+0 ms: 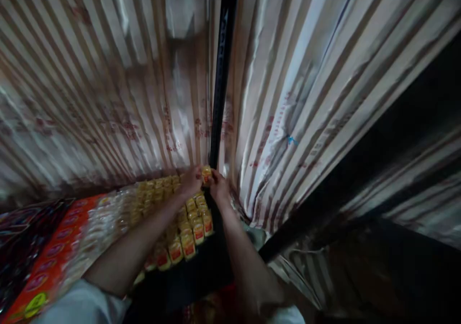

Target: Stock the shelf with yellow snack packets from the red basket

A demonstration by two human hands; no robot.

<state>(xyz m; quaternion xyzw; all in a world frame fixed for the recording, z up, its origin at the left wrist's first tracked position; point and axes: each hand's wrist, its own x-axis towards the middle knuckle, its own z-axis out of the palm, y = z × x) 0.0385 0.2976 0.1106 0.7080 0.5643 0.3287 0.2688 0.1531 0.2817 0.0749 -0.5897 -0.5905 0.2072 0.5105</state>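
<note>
Between my two hands, at the back corner of a dark shelf [212,261], is a small yellow jar [206,175] with a red label, upright. My left hand [191,180] grips it from the left and my right hand [219,187] from the right; the fingers of both are closed at its sides. In front and to the left stand rows of similar yellow jars [187,243], packed close together. My left forearm hides part of these rows. Dim light and blur hide the fingertips' detail.
A dark upright post [219,88] rises at the corner behind my hands. Striped plastic sheeting [288,74] hangs on both sides. Leftward on the shelf lie clear plastic-wrapped items [108,223], an orange printed package [54,256] and dark shiny packages [29,242].
</note>
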